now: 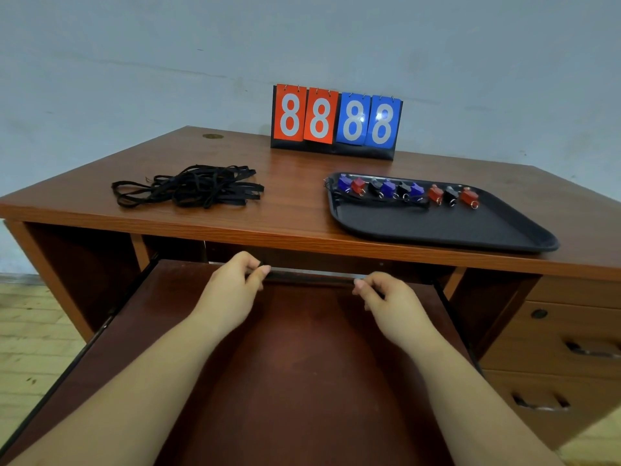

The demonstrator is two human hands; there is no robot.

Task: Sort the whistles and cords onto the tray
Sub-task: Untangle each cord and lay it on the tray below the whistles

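Observation:
A black tray (447, 230) sits on the desk at the right. Along its far edge runs a row of several whistles (408, 191) in blue, red and black, with a black cord lying in front of them. A tangled pile of black cords (191, 188) lies on the desk at the left. Below the desk's front edge, above the pulled-out shelf, my left hand (232, 290) and my right hand (389, 299) each pinch one end of a single black cord (309, 274) stretched straight between them.
A flip scoreboard (336, 121) showing 8888 stands at the back of the desk against the wall. The pulled-out keyboard shelf (302, 381) lies under my forearms. Drawers (564, 358) with handles are at the lower right.

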